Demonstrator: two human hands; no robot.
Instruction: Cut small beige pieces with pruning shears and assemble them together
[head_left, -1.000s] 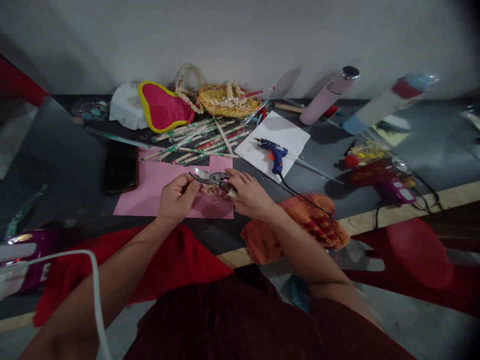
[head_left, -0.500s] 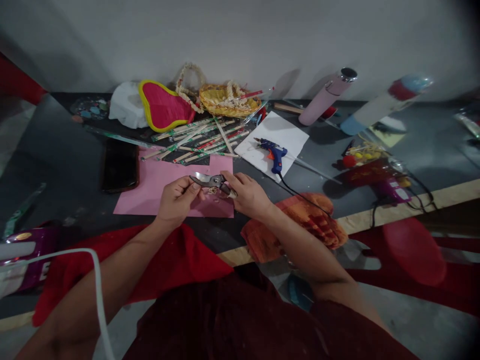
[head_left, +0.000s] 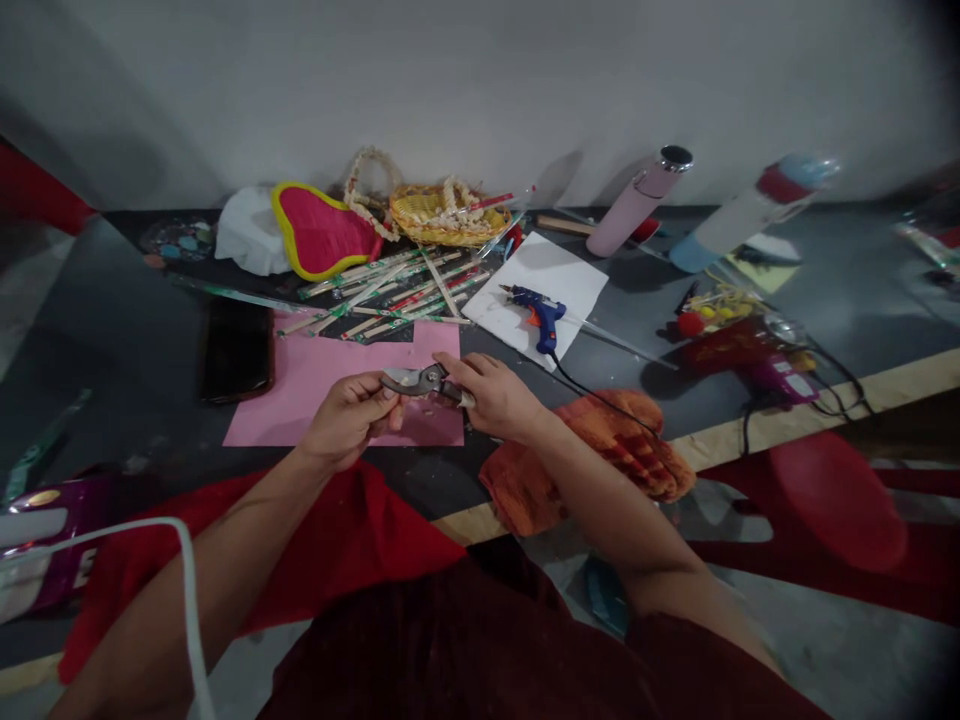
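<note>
My right hand (head_left: pixel 496 395) is wrapped round the handles of the pruning shears (head_left: pixel 429 380), whose blades point left. At the blade end, my left hand (head_left: pixel 351 415) is closed in a pinch; anything between its fingertips is too small to make out. Both hands are above the pink paper (head_left: pixel 300 385), where small light bits lie under the shears. Behind the paper, several wrapped chopsticks (head_left: pixel 405 290) are spread in a loose pile. A blue glue gun (head_left: pixel 545 312) lies on a white board (head_left: pixel 502 265) to the right.
A dark phone (head_left: pixel 238 350) lies left of the paper. Along the wall are a red and yellow shape (head_left: pixel 322 230), a wicker basket (head_left: pixel 427 220) and a pink flask (head_left: pixel 630 210). An orange cloth (head_left: pixel 600 440) and the gun's black cable lie near my right forearm.
The view has shifted slightly, so the table items appear lower. My hands still hold their places at the shears, with the left hand a little farther from the blade tip.
</note>
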